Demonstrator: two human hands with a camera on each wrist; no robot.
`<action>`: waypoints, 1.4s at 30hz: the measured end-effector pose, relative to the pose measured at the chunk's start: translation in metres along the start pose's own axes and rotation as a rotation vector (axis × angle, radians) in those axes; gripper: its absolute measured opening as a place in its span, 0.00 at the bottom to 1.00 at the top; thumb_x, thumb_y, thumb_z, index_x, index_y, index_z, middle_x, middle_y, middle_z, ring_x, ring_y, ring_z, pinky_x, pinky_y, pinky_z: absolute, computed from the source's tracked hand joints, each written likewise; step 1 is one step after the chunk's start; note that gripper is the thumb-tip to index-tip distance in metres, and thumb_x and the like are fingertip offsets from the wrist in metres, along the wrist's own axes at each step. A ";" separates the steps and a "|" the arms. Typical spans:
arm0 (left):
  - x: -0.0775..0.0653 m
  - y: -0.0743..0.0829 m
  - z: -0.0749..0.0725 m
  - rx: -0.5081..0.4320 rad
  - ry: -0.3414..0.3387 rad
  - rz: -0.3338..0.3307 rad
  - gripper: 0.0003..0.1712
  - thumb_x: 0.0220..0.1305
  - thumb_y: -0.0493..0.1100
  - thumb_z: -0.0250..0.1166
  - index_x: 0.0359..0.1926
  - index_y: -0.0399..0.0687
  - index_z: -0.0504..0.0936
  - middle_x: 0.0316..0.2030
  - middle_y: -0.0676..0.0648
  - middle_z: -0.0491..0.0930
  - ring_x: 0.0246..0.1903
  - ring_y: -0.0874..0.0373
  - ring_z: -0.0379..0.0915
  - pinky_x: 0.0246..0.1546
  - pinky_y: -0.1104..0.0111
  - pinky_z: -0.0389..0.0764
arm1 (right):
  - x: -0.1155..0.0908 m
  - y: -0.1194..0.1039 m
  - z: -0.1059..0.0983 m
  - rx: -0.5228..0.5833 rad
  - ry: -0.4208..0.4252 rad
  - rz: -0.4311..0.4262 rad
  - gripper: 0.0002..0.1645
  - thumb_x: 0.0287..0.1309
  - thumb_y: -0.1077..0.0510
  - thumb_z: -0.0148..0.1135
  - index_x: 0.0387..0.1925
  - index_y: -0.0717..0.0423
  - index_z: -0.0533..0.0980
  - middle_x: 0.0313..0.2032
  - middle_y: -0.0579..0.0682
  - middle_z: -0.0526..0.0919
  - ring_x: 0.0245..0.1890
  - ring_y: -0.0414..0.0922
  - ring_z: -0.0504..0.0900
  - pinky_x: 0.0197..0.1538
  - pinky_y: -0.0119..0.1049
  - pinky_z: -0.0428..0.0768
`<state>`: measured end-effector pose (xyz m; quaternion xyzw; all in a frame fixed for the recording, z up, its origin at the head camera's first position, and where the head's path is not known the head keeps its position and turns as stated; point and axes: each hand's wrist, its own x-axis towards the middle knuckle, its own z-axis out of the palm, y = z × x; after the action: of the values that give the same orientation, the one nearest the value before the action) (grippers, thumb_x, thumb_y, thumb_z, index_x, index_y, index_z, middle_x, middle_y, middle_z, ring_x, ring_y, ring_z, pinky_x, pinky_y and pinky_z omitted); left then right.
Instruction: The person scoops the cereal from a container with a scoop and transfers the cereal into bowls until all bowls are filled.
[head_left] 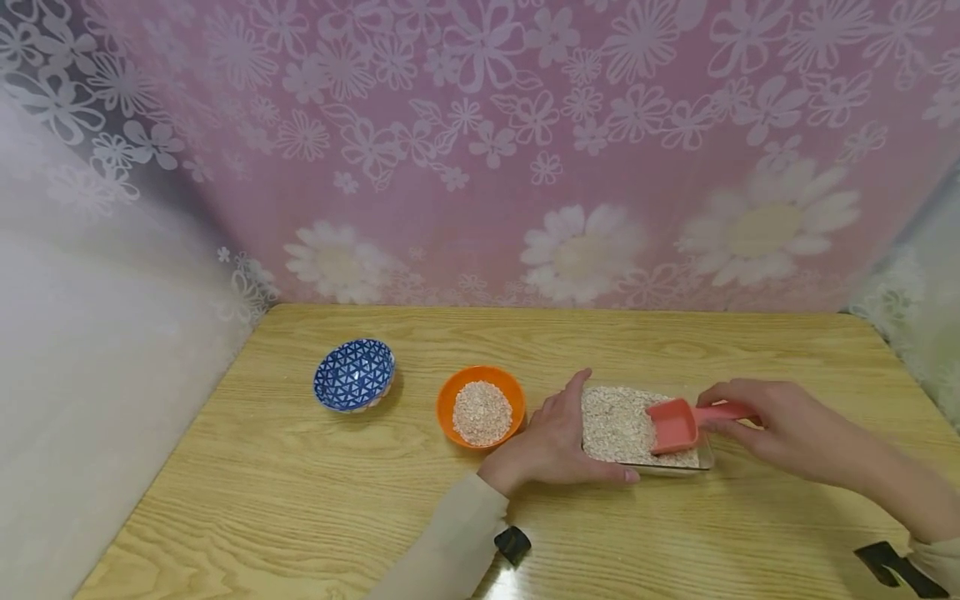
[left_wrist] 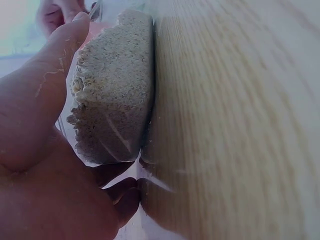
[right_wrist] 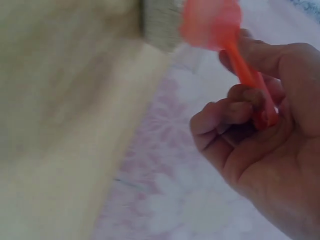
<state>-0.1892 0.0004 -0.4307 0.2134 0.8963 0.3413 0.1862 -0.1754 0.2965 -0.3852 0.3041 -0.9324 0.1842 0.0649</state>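
Note:
A clear rectangular container (head_left: 707, 460) of oat flakes (head_left: 617, 423) stands on the right half of the table. My left hand (head_left: 553, 440) grips its left end, the thumb along the near side. In the left wrist view, the oats (left_wrist: 117, 65) show through the clear wall beside that hand. With my right hand (head_left: 783, 421) I hold a pink-red scoop (head_left: 675, 427) by its handle. The scoop's front edge rests at the oats' surface, towards the right end. The right wrist view shows fingers curled round the handle (right_wrist: 246, 72); the scoop's head is blurred there.
Left of my left hand is an orange bowl (head_left: 447, 404) with oat flakes in it. Farther left stands a blue-and-white patterned bowl (head_left: 352, 375). A pink flowered curtain (head_left: 450, 192) hangs behind the wooden table (head_left: 300, 492), with pale cloth at both sides.

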 end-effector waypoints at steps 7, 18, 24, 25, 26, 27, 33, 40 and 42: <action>0.000 -0.001 0.000 0.004 0.011 0.004 0.75 0.47 0.73 0.76 0.82 0.67 0.34 0.80 0.52 0.53 0.77 0.51 0.55 0.75 0.50 0.64 | -0.016 0.013 0.021 0.150 0.086 0.025 0.21 0.54 0.67 0.74 0.47 0.43 0.82 0.35 0.35 0.86 0.24 0.25 0.67 0.27 0.25 0.66; -0.001 -0.001 0.000 0.006 0.008 -0.010 0.75 0.46 0.74 0.76 0.82 0.68 0.35 0.79 0.53 0.55 0.76 0.52 0.56 0.74 0.51 0.64 | -0.024 0.012 0.035 0.398 0.069 0.146 0.18 0.63 0.66 0.67 0.51 0.47 0.81 0.29 0.37 0.86 0.20 0.33 0.70 0.23 0.31 0.66; 0.001 -0.002 0.000 0.010 0.013 -0.005 0.75 0.45 0.74 0.76 0.82 0.68 0.36 0.78 0.53 0.57 0.74 0.53 0.58 0.73 0.52 0.65 | -0.019 0.004 0.038 0.264 0.145 0.044 0.21 0.56 0.66 0.74 0.49 0.44 0.82 0.36 0.37 0.88 0.24 0.28 0.73 0.27 0.25 0.68; 0.002 -0.002 0.000 0.010 0.013 -0.005 0.75 0.45 0.75 0.76 0.82 0.68 0.36 0.78 0.53 0.57 0.74 0.53 0.58 0.73 0.52 0.65 | -0.017 0.003 0.038 0.235 0.161 0.023 0.22 0.54 0.66 0.75 0.48 0.44 0.83 0.35 0.36 0.86 0.24 0.27 0.72 0.28 0.24 0.67; 0.002 -0.002 0.001 0.009 0.013 -0.005 0.75 0.45 0.75 0.76 0.82 0.68 0.36 0.78 0.53 0.58 0.74 0.53 0.58 0.72 0.52 0.65 | -0.016 0.002 0.038 0.215 0.172 0.003 0.22 0.52 0.67 0.76 0.48 0.44 0.83 0.34 0.35 0.85 0.24 0.26 0.69 0.27 0.23 0.66; 0.002 -0.002 0.001 0.011 0.012 -0.004 0.75 0.45 0.75 0.76 0.82 0.68 0.36 0.77 0.53 0.58 0.74 0.53 0.58 0.72 0.52 0.65 | -0.016 0.002 0.038 0.200 0.181 -0.015 0.23 0.50 0.67 0.76 0.47 0.45 0.83 0.33 0.33 0.83 0.23 0.26 0.67 0.27 0.22 0.64; 0.002 -0.002 0.001 0.019 0.012 -0.002 0.75 0.45 0.75 0.76 0.82 0.67 0.36 0.77 0.53 0.59 0.73 0.53 0.59 0.72 0.53 0.65 | -0.011 0.001 0.041 0.157 0.209 -0.074 0.27 0.44 0.70 0.78 0.46 0.46 0.84 0.28 0.28 0.72 0.22 0.24 0.58 0.25 0.19 0.60; 0.002 -0.001 0.001 0.021 0.012 -0.002 0.75 0.45 0.75 0.76 0.82 0.68 0.36 0.77 0.53 0.58 0.74 0.53 0.58 0.72 0.53 0.65 | -0.011 -0.004 0.047 0.182 0.246 -0.049 0.24 0.45 0.70 0.77 0.45 0.49 0.85 0.26 0.29 0.68 0.22 0.25 0.57 0.25 0.19 0.60; 0.003 -0.001 0.001 0.022 0.011 -0.005 0.75 0.45 0.75 0.76 0.82 0.68 0.36 0.77 0.52 0.58 0.74 0.52 0.59 0.72 0.52 0.65 | -0.012 -0.005 0.048 0.197 0.242 -0.029 0.23 0.47 0.70 0.77 0.46 0.50 0.86 0.27 0.30 0.68 0.22 0.25 0.58 0.25 0.20 0.60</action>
<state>-0.1912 0.0013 -0.4328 0.2115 0.9015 0.3321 0.1795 -0.1632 0.2810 -0.4307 0.2978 -0.8907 0.3092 0.1493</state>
